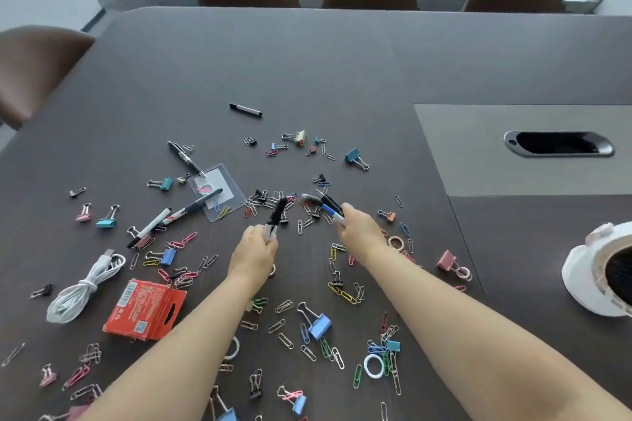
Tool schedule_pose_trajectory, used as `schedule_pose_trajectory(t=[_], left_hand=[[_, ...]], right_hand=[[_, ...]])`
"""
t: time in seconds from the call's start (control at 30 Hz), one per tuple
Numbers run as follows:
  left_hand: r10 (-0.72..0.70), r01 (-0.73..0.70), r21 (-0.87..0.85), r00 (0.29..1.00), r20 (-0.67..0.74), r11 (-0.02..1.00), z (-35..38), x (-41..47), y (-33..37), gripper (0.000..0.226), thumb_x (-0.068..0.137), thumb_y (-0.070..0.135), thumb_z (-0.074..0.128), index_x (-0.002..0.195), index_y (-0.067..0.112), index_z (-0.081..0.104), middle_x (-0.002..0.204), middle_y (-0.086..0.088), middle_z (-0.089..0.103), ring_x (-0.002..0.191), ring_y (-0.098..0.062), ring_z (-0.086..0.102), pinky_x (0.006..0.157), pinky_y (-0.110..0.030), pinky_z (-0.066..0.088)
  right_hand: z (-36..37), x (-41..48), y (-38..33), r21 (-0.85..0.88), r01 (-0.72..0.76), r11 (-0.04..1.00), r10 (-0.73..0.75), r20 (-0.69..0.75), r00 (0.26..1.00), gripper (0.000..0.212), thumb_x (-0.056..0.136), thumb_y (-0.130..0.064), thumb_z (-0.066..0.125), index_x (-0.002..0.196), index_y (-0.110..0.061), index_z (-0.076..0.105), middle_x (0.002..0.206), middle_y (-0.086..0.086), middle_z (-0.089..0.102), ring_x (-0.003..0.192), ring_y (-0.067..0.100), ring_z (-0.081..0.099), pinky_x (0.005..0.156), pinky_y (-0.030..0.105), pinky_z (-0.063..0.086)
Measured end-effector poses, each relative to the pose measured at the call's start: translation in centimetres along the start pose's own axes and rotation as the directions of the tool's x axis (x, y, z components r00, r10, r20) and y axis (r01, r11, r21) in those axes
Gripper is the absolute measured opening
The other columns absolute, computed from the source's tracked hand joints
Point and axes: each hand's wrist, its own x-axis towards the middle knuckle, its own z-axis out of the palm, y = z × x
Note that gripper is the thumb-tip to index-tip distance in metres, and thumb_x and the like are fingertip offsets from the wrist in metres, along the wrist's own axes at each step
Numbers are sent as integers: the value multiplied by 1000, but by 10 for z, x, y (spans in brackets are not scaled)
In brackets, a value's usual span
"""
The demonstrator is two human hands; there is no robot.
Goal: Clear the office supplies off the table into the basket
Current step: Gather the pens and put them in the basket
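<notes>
Pens (330,207), mid-frame, are pinched in a bunch by the right hand (359,232); the left hand (254,251) grips a marker (277,214). Gathering is under way. Next, carry both to what is probably the basket (581,270) at the right edge. Clips (319,326) remain on the table (307,79).

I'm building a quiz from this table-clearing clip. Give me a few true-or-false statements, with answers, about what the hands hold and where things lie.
1. The left hand grips a black pen. True.
2. The right hand holds nothing. False: it grips several pens.
3. The red box lies to the right of the right hand. False: it lies left of both hands, beside the white cable.
4. A marker lies apart from the rest, farthest from the person. True.
5. The white basket stands at the left. False: it is at the right.
</notes>
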Motion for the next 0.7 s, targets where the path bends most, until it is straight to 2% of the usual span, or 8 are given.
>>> schedule_pose_trajectory(t=[0.07,0.2,0.27,0.33,0.43,0.5,0.6,0.7], left_hand=[[-10,11,-36,1000,29,999,-10,6,-10,25,97,29,37,84,10,46,86,-10,57,79,-30,52,67,-33,35],[-11,12,-28,1000,27,1000,-32,9,-24,27,96,37,39,78,17,44,72,-4,58,71,-27,53,60,-33,33],[-10,9,28,999,31,1000,-41,9,-31,25,94,39,43,85,16,46,77,-4,58,73,-26,53,60,-33,33],[-14,13,50,1000,27,999,-49,8,-38,25,92,38,48,86,14,44,77,-6,58,73,-28,54,61,-34,36],[-14,15,-6,999,48,1000,-58,4,-48,21,91,33,51,90,13,46,81,-8,64,69,-27,64,69,-39,49],[1,1,-25,998,66,1000,-64,-1,-52,13,92,28,50,92,15,47,87,-8,65,70,-26,65,73,-42,51],[-1,1,2,1000,26,1000,-77,-5,-58,12,94,24,47,95,12,49,90,-10,63,77,-27,62,70,-36,46],[0,13,110,994,-114,994,-96,-3,-69,15,93,20,46,94,7,52,96,-14,62,90,-34,55,67,-33,36]], right_hand=[[1,15,-14,-92,8,996,-9,-10,1000,14,96,-27,45,95,-14,42,103,13,62,84,32,55,64,32,36],[4,37,-25,-176,-81,981,73,-54,996,34,92,-30,52,123,-15,46,121,9,48,101,31,57,75,35,44],[8,43,-25,-237,-128,963,121,-44,992,32,92,-29,52,120,-14,48,123,9,44,102,31,56,78,36,44],[13,43,-26,-267,-150,952,152,-14,988,29,93,-29,51,117,-13,49,120,9,48,105,32,55,78,37,44],[22,35,-32,-283,-164,945,176,19,984,30,92,-31,52,115,-11,49,118,9,54,108,30,54,81,37,44],[25,28,-37,-271,-198,942,215,36,976,29,93,-29,51,114,-11,49,116,10,56,105,29,55,76,34,42],[26,19,-43,-226,-220,949,234,38,971,22,92,-21,48,110,-9,50,111,10,58,94,28,55,71,31,40],[27,13,-63,-172,-157,973,163,23,986,19,90,-23,48,103,-8,49,113,13,53,100,32,54,74,34,40]])
